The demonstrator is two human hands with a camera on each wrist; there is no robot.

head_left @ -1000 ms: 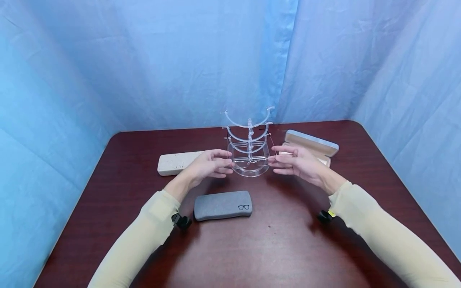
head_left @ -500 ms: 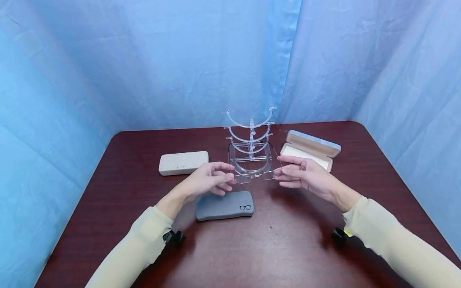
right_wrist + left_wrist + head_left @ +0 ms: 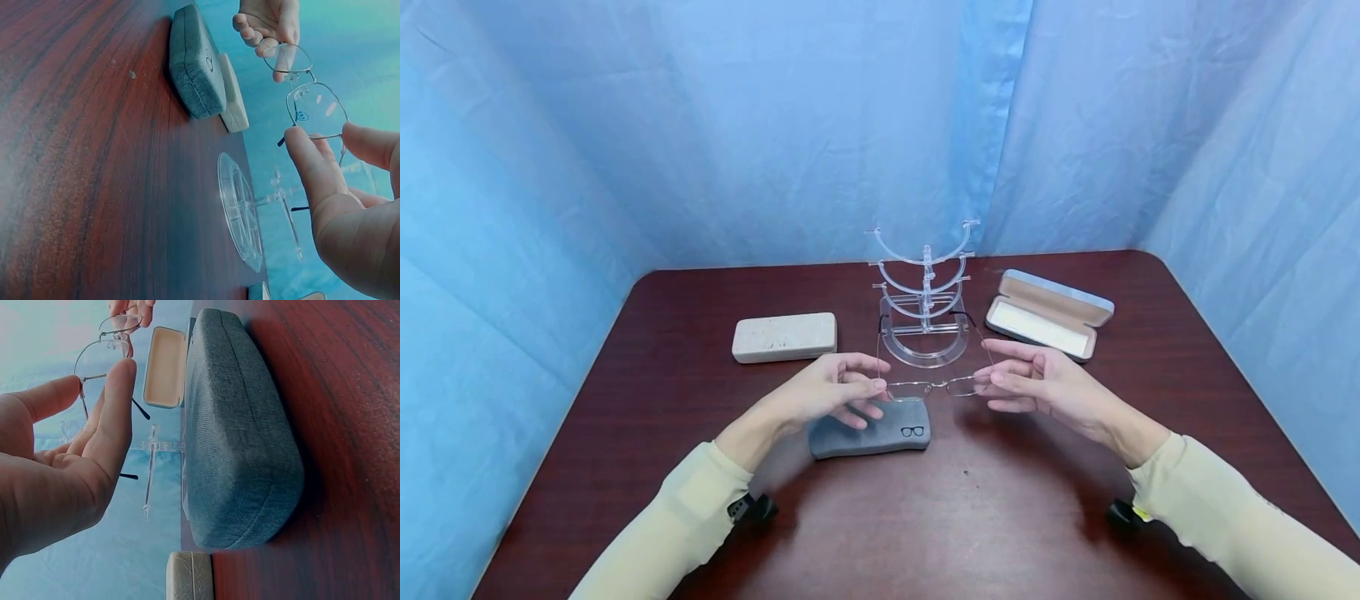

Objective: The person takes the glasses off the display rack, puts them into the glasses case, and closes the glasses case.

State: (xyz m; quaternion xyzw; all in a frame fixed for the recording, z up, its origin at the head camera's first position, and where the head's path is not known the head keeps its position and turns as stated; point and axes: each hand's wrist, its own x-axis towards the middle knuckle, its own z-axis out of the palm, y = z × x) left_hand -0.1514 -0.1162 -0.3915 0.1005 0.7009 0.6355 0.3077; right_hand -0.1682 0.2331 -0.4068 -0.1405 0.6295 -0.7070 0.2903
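Note:
A pair of thin metal-rimmed eyeglasses [image 3: 912, 384] is held up between both hands, temples unfolded and pointing away toward the stand. My left hand [image 3: 838, 389] pinches the frame at its left hinge between thumb and fingers. At the opposite hinge, my right hand [image 3: 1037, 385] pinches it the same way, thumb nearest me. In the right wrist view both lenses [image 3: 317, 109] show, one with a small blue mark. Below the left hand lies a closed grey fabric glasses case [image 3: 868, 435] with a glasses picture on its lid. Behind the eyeglasses stands a clear tiered display stand [image 3: 925, 354].
A closed beige glasses case [image 3: 784, 336] lies at the left on the dark wooden table [image 3: 925, 517]. Back right, another glasses case [image 3: 1052, 312] stands with its lid up, a white cloth [image 3: 1037, 327] inside. Blue curtains [image 3: 775, 125] hang behind the table.
Both hands have drawn the eyeglasses back from the display stand toward me, and their temples have come away from its arms. The cases and stand stay in place.

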